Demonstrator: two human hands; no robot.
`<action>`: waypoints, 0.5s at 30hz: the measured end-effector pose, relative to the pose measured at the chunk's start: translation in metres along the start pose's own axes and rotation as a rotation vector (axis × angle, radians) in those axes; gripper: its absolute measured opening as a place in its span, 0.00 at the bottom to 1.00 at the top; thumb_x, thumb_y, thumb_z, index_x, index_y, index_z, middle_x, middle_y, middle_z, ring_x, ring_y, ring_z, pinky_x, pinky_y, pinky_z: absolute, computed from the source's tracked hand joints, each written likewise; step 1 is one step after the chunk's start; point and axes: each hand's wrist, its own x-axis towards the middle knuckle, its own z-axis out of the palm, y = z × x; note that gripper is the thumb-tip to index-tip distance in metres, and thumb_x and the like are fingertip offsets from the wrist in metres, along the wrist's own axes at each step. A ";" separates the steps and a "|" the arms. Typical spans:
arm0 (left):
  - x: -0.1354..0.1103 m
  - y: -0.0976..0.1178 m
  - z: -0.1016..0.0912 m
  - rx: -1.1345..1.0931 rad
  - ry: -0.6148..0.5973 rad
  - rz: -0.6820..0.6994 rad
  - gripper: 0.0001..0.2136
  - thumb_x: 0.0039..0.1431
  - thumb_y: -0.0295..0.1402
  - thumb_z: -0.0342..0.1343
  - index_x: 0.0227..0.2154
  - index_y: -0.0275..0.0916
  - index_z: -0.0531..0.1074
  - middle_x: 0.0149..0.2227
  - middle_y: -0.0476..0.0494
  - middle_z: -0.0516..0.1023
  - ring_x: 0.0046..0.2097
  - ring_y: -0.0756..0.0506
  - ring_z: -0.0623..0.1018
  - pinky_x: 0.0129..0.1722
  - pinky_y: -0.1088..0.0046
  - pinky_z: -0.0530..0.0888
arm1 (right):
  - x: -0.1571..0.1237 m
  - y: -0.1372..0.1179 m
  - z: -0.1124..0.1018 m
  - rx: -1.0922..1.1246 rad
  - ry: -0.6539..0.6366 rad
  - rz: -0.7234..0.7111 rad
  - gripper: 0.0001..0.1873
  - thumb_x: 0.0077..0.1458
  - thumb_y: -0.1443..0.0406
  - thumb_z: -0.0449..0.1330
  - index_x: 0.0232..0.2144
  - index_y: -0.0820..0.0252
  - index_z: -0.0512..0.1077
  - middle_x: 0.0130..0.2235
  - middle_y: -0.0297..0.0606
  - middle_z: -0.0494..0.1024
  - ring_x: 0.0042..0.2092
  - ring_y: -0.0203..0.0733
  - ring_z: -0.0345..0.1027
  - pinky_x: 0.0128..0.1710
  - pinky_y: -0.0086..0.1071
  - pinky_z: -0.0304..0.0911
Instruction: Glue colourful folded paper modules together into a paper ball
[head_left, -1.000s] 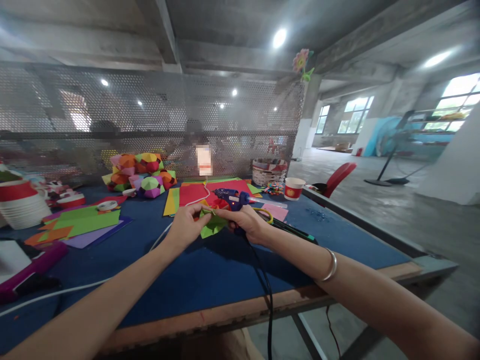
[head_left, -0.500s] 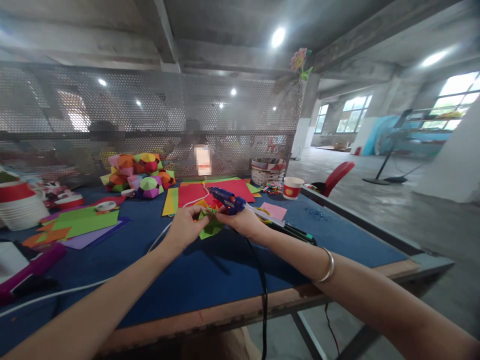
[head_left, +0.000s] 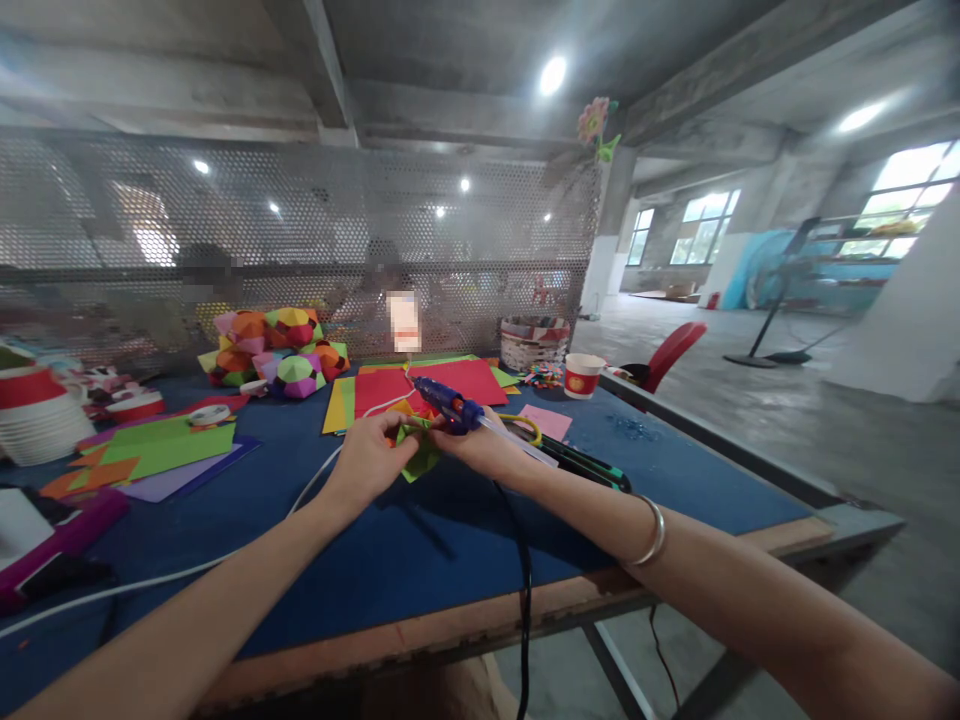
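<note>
A folded green paper piece (head_left: 420, 456), with orange and red parts behind it, is pinched in the fingers of my left hand (head_left: 369, 456). My right hand (head_left: 484, 444) is closed around a blue hot glue gun (head_left: 448, 402), its nozzle pointing away and to the left. The right fingertips also touch the green paper. A clear glue stick (head_left: 525, 442) sticks out of the gun's rear, and a black cord (head_left: 521, 560) hangs over the table's front edge. Red paper sheets (head_left: 480, 380) lie just beyond both hands.
Folded paper balls (head_left: 296, 372) stand at the back left. Green sheets (head_left: 180, 440) and a tape roll (head_left: 209, 415) lie left, near stacked cups (head_left: 34, 425). To the right are scissors (head_left: 592, 465), a paper cup (head_left: 582, 378) and a basket (head_left: 534, 345). A perforated screen (head_left: 465, 240) stands behind.
The glue gun has tilted slightly, its glue stick end lower and more to the left. Both hands keep their hold, and the view has shifted a little.
</note>
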 end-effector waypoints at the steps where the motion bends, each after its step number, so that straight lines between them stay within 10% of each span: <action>1: -0.001 0.001 0.000 0.021 0.012 0.014 0.08 0.50 0.31 0.59 0.29 0.38 0.83 0.21 0.51 0.77 0.23 0.50 0.70 0.26 0.75 0.65 | 0.001 0.002 0.001 0.011 -0.003 -0.002 0.05 0.51 0.64 0.65 0.29 0.60 0.76 0.26 0.35 0.77 0.30 0.40 0.69 0.30 0.30 0.61; 15: -0.009 0.010 0.004 0.261 0.038 0.143 0.07 0.51 0.24 0.57 0.29 0.39 0.80 0.32 0.42 0.85 0.35 0.41 0.82 0.35 0.68 0.72 | 0.004 0.014 0.007 0.094 0.009 -0.013 0.08 0.47 0.62 0.67 0.22 0.57 0.72 0.23 0.32 0.72 0.27 0.38 0.63 0.29 0.32 0.60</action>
